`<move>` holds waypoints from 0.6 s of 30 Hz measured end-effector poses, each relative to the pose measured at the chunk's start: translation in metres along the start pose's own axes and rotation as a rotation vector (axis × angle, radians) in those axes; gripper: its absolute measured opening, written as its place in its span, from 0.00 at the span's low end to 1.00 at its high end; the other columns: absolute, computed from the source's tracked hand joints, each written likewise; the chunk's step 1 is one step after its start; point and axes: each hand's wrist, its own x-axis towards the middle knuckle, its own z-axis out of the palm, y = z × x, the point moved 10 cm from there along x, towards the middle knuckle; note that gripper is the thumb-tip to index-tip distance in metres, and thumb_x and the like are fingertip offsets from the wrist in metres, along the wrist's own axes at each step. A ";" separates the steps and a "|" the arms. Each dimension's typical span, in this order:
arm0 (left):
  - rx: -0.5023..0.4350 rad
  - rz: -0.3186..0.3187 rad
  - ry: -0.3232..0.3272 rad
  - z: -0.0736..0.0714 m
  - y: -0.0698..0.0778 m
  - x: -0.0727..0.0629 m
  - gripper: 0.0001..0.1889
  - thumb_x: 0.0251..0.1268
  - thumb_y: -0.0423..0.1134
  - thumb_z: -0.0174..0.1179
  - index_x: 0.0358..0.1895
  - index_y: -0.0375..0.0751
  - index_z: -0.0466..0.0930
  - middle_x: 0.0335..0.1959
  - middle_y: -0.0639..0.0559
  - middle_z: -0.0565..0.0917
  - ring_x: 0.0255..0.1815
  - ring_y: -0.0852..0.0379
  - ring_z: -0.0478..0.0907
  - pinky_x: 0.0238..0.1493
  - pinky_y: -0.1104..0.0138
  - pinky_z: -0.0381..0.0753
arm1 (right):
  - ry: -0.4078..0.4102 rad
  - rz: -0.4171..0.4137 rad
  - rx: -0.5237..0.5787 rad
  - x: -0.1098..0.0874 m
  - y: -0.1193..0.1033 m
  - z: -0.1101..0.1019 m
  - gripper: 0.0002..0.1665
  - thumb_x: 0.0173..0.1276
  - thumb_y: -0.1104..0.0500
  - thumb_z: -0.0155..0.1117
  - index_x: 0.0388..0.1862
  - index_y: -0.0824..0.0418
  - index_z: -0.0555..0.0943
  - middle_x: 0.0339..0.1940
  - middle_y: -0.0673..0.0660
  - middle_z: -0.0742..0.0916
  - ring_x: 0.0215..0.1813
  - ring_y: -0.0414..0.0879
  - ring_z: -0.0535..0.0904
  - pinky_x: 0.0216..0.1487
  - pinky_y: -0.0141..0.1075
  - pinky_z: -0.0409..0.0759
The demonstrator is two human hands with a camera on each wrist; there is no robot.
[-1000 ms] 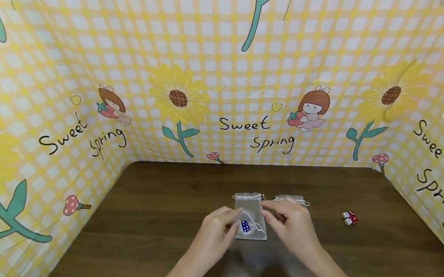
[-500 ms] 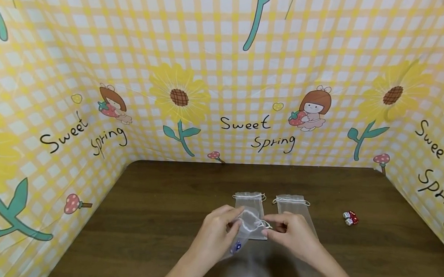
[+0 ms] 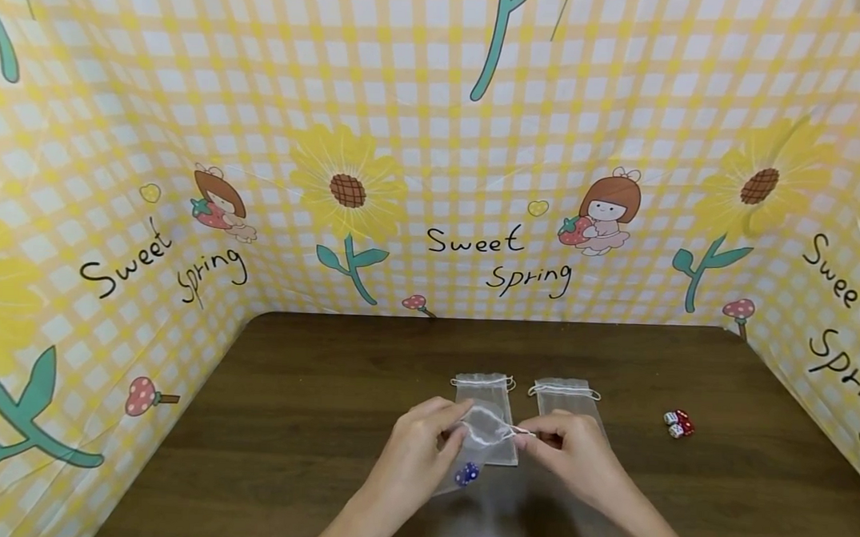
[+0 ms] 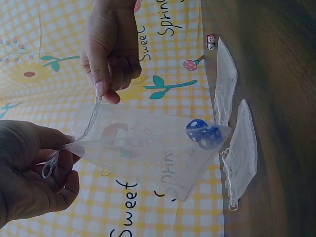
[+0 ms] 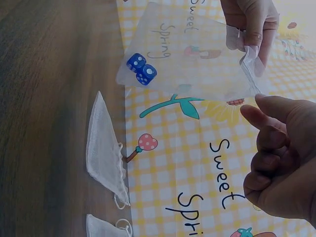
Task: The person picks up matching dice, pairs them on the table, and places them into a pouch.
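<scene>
A sheer white drawstring pouch point(image 4: 138, 143) hangs between my hands, two blue dice point(image 5: 141, 68) lying together at its bottom corner. My left hand point(image 3: 425, 444) pinches the pouch at its mouth between thumb and fingers. On the other side of the mouth, my right hand point(image 3: 573, 447) pinches the white drawstring point(image 4: 92, 120) with thumb and index finger, and the cord is stretched between the hands. The pouch's mouth point(image 3: 486, 425) shows as a rounded loop in the head view. Below, a second pouch point(image 3: 484, 391) lies flat, partly covered by the held one.
Right of it lies a third flat pouch point(image 3: 563, 396), partly behind my right hand. Farther right, a small cluster of red and white dice point(image 3: 679, 423) sits on the dark wooden table point(image 3: 310, 375). A yellow checked cloth point(image 3: 435, 140) walls the table at back and sides.
The pouch with the blue dice has tilted up, so the dice now hang lower and nearer me. My right hand has come down and left, then taken the drawstring and pulled it slightly right.
</scene>
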 end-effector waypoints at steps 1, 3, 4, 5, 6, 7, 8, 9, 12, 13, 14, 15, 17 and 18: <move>-0.005 -0.004 -0.006 0.000 0.000 0.000 0.15 0.52 0.25 0.64 0.46 0.31 0.81 0.32 0.51 0.81 0.27 0.64 0.73 0.28 0.78 0.74 | 0.007 -0.002 0.006 0.000 0.000 -0.001 0.01 0.55 0.61 0.69 0.28 0.58 0.86 0.18 0.39 0.74 0.20 0.31 0.66 0.16 0.28 0.68; -0.015 -0.011 -0.017 0.001 -0.002 0.000 0.15 0.53 0.26 0.64 0.46 0.31 0.81 0.33 0.52 0.81 0.28 0.64 0.73 0.29 0.78 0.74 | 0.019 0.001 0.022 0.000 0.000 -0.003 0.01 0.57 0.62 0.68 0.28 0.59 0.86 0.19 0.40 0.75 0.20 0.31 0.67 0.16 0.28 0.69; -0.021 -0.012 -0.023 0.001 -0.003 -0.001 0.15 0.53 0.26 0.64 0.47 0.30 0.81 0.33 0.52 0.81 0.29 0.64 0.73 0.29 0.78 0.74 | 0.025 0.005 0.028 -0.001 0.000 -0.004 0.02 0.57 0.63 0.68 0.29 0.59 0.86 0.19 0.40 0.75 0.20 0.31 0.67 0.16 0.28 0.69; -0.025 -0.012 -0.029 0.001 -0.004 -0.001 0.15 0.54 0.26 0.63 0.47 0.30 0.80 0.33 0.52 0.81 0.29 0.64 0.73 0.29 0.78 0.74 | 0.033 0.009 0.030 -0.001 0.001 -0.006 0.02 0.57 0.64 0.67 0.29 0.59 0.86 0.19 0.40 0.76 0.20 0.32 0.67 0.16 0.29 0.69; -0.030 -0.012 -0.035 0.002 -0.005 -0.001 0.15 0.54 0.26 0.63 0.47 0.30 0.80 0.33 0.52 0.81 0.30 0.64 0.73 0.30 0.78 0.74 | 0.041 0.015 0.032 -0.001 0.001 -0.007 0.03 0.57 0.64 0.67 0.30 0.59 0.86 0.20 0.41 0.76 0.20 0.32 0.68 0.16 0.29 0.70; -0.038 -0.013 -0.041 0.003 -0.005 -0.001 0.15 0.55 0.26 0.62 0.48 0.30 0.80 0.33 0.51 0.81 0.30 0.64 0.73 0.30 0.79 0.74 | 0.049 0.019 0.033 -0.001 0.001 -0.008 0.03 0.57 0.65 0.67 0.30 0.60 0.86 0.20 0.41 0.77 0.20 0.32 0.68 0.17 0.29 0.70; -0.044 -0.008 -0.043 0.003 -0.006 -0.001 0.15 0.55 0.25 0.61 0.48 0.29 0.80 0.33 0.51 0.81 0.30 0.63 0.73 0.30 0.79 0.75 | 0.058 0.026 0.033 -0.001 0.002 -0.009 0.03 0.57 0.65 0.67 0.30 0.60 0.86 0.20 0.41 0.76 0.21 0.32 0.68 0.17 0.29 0.70; -0.051 -0.007 -0.048 0.003 -0.006 -0.001 0.15 0.55 0.24 0.61 0.48 0.29 0.80 0.33 0.51 0.81 0.30 0.63 0.73 0.30 0.79 0.74 | 0.068 0.033 0.035 -0.002 0.002 -0.011 0.03 0.58 0.65 0.67 0.31 0.60 0.87 0.20 0.41 0.76 0.21 0.32 0.68 0.17 0.29 0.69; -0.069 -0.001 -0.047 0.003 -0.007 -0.001 0.18 0.53 0.18 0.59 0.49 0.30 0.79 0.31 0.52 0.80 0.30 0.63 0.73 0.29 0.80 0.74 | 0.101 0.067 0.056 -0.002 0.006 -0.016 0.04 0.59 0.65 0.65 0.32 0.61 0.86 0.22 0.44 0.80 0.23 0.33 0.70 0.20 0.29 0.71; -0.074 -0.001 -0.039 0.002 -0.007 -0.001 0.19 0.52 0.16 0.59 0.49 0.30 0.79 0.30 0.52 0.80 0.29 0.63 0.72 0.28 0.79 0.74 | 0.110 0.087 0.080 -0.002 0.009 -0.017 0.05 0.60 0.65 0.65 0.34 0.61 0.86 0.24 0.45 0.82 0.26 0.34 0.73 0.23 0.29 0.73; -0.076 -0.001 -0.027 0.001 -0.007 0.000 0.20 0.51 0.16 0.59 0.49 0.31 0.80 0.29 0.53 0.79 0.28 0.64 0.72 0.26 0.79 0.74 | 0.115 0.114 0.120 -0.003 0.012 -0.018 0.06 0.61 0.65 0.64 0.35 0.63 0.86 0.27 0.48 0.84 0.28 0.34 0.76 0.26 0.29 0.75; -0.084 -0.008 -0.018 0.000 -0.008 0.000 0.20 0.51 0.16 0.59 0.50 0.31 0.80 0.27 0.54 0.79 0.26 0.64 0.72 0.25 0.79 0.73 | 0.113 0.146 0.176 -0.003 0.016 -0.018 0.07 0.62 0.65 0.63 0.37 0.64 0.86 0.29 0.50 0.86 0.31 0.35 0.78 0.29 0.29 0.77; -0.102 -0.029 0.003 -0.002 -0.010 0.000 0.20 0.52 0.17 0.59 0.50 0.32 0.80 0.25 0.54 0.78 0.24 0.65 0.71 0.23 0.78 0.73 | 0.105 0.229 0.324 -0.004 0.025 -0.017 0.10 0.63 0.65 0.61 0.41 0.69 0.84 0.33 0.52 0.87 0.36 0.37 0.80 0.36 0.29 0.78; -0.110 -0.044 0.011 -0.002 -0.011 0.001 0.20 0.53 0.18 0.59 0.51 0.33 0.79 0.25 0.54 0.79 0.24 0.65 0.71 0.23 0.77 0.73 | 0.100 0.271 0.408 -0.004 0.030 -0.016 0.11 0.64 0.65 0.61 0.42 0.70 0.83 0.34 0.52 0.87 0.38 0.38 0.81 0.38 0.30 0.79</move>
